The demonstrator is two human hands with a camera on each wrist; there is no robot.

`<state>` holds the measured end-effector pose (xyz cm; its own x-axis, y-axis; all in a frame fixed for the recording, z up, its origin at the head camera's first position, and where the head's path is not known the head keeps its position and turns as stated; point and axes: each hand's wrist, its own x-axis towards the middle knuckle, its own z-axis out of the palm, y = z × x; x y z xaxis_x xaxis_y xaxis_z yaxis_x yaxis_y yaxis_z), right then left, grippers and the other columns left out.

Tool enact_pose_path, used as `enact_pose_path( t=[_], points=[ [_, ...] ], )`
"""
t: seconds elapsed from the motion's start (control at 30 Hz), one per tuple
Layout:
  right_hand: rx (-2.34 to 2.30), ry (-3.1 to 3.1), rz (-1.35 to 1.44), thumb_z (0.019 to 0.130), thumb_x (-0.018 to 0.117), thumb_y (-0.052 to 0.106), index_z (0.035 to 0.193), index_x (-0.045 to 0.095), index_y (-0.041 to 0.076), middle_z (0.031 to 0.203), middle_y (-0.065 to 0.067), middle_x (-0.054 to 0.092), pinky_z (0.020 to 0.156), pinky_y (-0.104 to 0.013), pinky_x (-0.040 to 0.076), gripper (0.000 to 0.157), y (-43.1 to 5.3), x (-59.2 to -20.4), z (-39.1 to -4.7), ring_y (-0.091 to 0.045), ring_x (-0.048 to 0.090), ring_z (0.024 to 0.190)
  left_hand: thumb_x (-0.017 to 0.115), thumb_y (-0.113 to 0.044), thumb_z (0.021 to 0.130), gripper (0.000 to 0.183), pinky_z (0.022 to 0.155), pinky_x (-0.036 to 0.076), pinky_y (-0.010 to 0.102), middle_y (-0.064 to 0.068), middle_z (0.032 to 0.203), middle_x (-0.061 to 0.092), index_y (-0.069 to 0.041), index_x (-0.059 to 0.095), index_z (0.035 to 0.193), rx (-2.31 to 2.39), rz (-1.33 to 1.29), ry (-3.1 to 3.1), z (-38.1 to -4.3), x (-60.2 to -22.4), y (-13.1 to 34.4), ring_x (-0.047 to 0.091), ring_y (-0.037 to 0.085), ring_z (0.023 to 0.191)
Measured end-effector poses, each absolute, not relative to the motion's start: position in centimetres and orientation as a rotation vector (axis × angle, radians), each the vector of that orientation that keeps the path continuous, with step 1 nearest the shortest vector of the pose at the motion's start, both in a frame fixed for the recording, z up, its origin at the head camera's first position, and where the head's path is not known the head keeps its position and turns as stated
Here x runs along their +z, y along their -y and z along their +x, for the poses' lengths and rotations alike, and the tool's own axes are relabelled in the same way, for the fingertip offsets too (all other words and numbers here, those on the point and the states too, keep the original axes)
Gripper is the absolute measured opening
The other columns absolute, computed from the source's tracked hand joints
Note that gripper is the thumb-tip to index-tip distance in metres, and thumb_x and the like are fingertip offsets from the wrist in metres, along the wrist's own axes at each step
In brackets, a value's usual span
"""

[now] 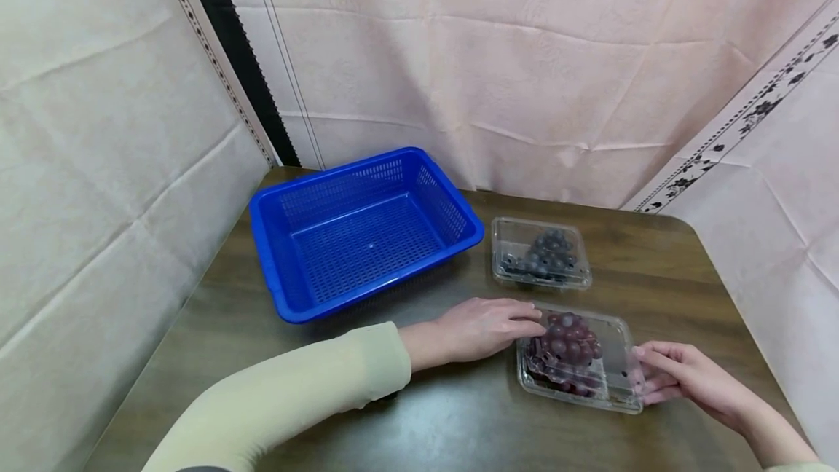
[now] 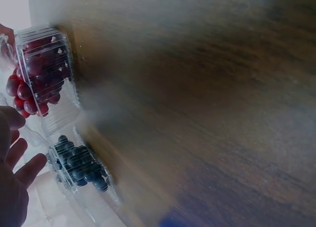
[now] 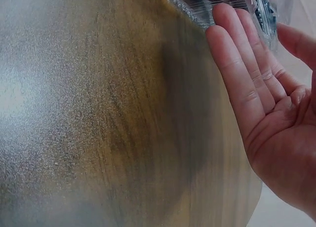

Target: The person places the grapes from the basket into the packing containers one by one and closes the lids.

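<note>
A clear plastic clamshell box of red grapes (image 1: pixel 569 348) lies on the table between the two hands. My left hand (image 1: pixel 488 328) reaches its left end, fingertips at the lid's edge. In the left wrist view, the fingers (image 2: pixel 28 169) are spread beside the box. At the right end, my right hand (image 1: pixel 688 381) touches the box with extended fingers. The right wrist view shows those fingers (image 3: pixel 239 64) nearly straight and the thumb apart from them, at the box corner. Behind it sits a second clamshell box with dark grapes (image 1: pixel 547 253).
An upright blue plastic basket (image 1: pixel 367 239), with nothing inside, stands at the back left of the brown wooden table (image 1: pixel 446 414). Pale patterned cloth (image 1: pixel 524 57) hangs behind the table and along both sides.
</note>
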<state>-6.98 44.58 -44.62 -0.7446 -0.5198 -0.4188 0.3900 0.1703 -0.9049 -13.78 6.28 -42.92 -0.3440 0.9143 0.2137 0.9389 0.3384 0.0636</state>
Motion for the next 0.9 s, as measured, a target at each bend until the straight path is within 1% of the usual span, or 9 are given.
enact_pose_path(
  t=[0.2,0.33,0.4,0.57,0.63,0.7,0.8,0.87,0.9],
  points=[
    [-1.637,-1.765,-0.113,0.106,0.033,0.013,0.113,0.063,0.011,0.101,-0.005,0.07,0.081,-0.045,0.057,0.031,-44.5,-44.8,-7.0,-0.022,0.07,0.09,0.056,-0.018,0.096,0.04,0.096,0.048,0.021,-0.006,0.139,0.054,-0.027,0.056,0.135,-0.376,-1.68,2.438,-13.4,-42.5,-5.8,0.051,0.009,0.126],
    [-1.61,-1.786,-0.112,0.106,0.034,0.013,0.109,0.064,0.013,0.1,-0.003,0.069,0.08,-0.043,0.057,0.03,-44.5,-44.9,-7.0,-0.02,0.07,0.088,0.061,-0.021,0.095,0.036,0.098,0.046,0.02,-0.006,0.132,0.058,-0.024,0.059,0.13,-0.628,-1.58,2.534,-13.3,-42.0,-5.7,0.055,0.007,0.12],
    [-1.601,-1.798,-0.117,0.106,0.034,0.014,0.109,0.064,0.012,0.099,-0.002,0.069,0.079,-0.043,0.058,0.03,-44.5,-44.9,-7.0,-0.019,0.07,0.088,0.063,-0.022,0.094,0.033,0.098,0.045,0.019,-0.006,0.127,0.061,-0.022,0.062,0.127,-0.805,-1.462,2.629,-13.1,-41.7,-5.7,0.057,0.006,0.115],
    [-1.591,-1.819,-0.113,0.106,0.035,0.014,0.109,0.064,0.011,0.099,-0.003,0.069,0.079,-0.043,0.058,0.029,-44.6,-45.0,-7.1,-0.019,0.07,0.087,0.069,-0.023,0.09,0.029,0.087,0.05,0.017,-0.004,0.112,0.07,-0.016,0.067,0.118,-1.39,-1.048,2.847,-12.4,-41.5,-6.1,0.065,0.005,0.098],
    [-1.589,-1.822,-0.099,0.106,0.035,0.014,0.108,0.063,0.01,0.098,-0.003,0.068,0.079,-0.043,0.058,0.029,-44.7,-45.1,-7.0,-0.019,0.07,0.087,0.072,-0.025,0.088,0.027,0.094,0.047,0.021,-0.005,0.104,0.072,-0.016,0.068,0.113,-1.552,-0.858,2.915,-11.9,-41.6,-6.3,0.065,0.005,0.094],
    [-1.587,-1.824,-0.091,0.106,0.035,0.014,0.108,0.063,0.01,0.098,-0.003,0.068,0.079,-0.043,0.058,0.029,-44.7,-45.2,-7.0,-0.019,0.07,0.087,0.075,-0.027,0.085,0.028,0.089,0.051,0.025,-0.007,0.094,0.072,-0.015,0.068,0.11,-1.701,-0.672,2.977,-11.4,-41.8,-6.5,0.065,0.007,0.086],
    [-1.577,-1.838,-0.086,0.106,0.035,0.015,0.108,0.063,0.009,0.097,-0.002,0.068,0.078,-0.042,0.058,0.028,-44.6,-45.2,-7.1,-0.018,0.069,0.085,0.078,-0.028,0.081,0.034,0.079,0.056,0.033,-0.006,0.084,0.069,-0.011,0.065,0.108,-1.943,-0.422,3.014,-10.5,-42.2,-6.8,0.067,0.017,0.077],
    [-1.572,-1.854,-0.092,0.106,0.036,0.015,0.107,0.062,0.008,0.096,-0.001,0.068,0.078,-0.042,0.058,0.028,-44.6,-45.1,-7.1,-0.017,0.069,0.084,0.08,-0.024,0.079,0.039,0.061,0.059,0.035,-0.002,0.082,0.066,-0.006,0.062,0.108,-2.176,-0.271,2.972,-9.9,-42.5,-6.9,0.067,0.023,0.069],
    [-1.568,-1.862,-0.094,0.106,0.036,0.015,0.107,0.062,0.007,0.096,-0.001,0.068,0.077,-0.041,0.058,0.027,-44.5,-45.1,-7.2,-0.016,0.069,0.083,0.08,-0.022,0.079,0.04,0.058,0.059,0.037,0.001,0.081,0.065,-0.004,0.06,0.108,-2.277,-0.205,2.938,-9.6,-42.7,-6.9,0.068,0.027,0.067]
  ],
)
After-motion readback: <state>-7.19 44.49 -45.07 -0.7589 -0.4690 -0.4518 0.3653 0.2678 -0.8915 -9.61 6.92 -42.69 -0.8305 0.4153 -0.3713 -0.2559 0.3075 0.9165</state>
